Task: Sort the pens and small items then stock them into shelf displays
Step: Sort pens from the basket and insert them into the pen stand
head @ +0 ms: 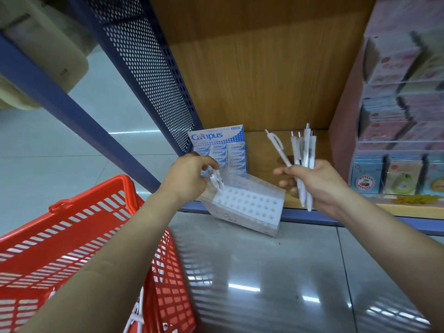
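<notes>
My right hand [312, 183] grips a bunch of several white pens [304, 152], their clicker ends pointing up in front of the wooden shelf. My left hand [189, 176] pinches a single white pen [216, 181], blurred, at the left end of a white pen display box [247, 207]. The box has rows of round holes and a clear front wall. It leans tilted over the shelf's front edge, and most of its holes look unfilled.
A blue Campus eraser display [219, 147] stands at the shelf's back left. Clear racks of pastel stationery packs [396, 104] fill the right side. A red shopping basket [79, 248] with a few white pens sits at lower left. A blue perforated panel [149, 68] bounds the shelf.
</notes>
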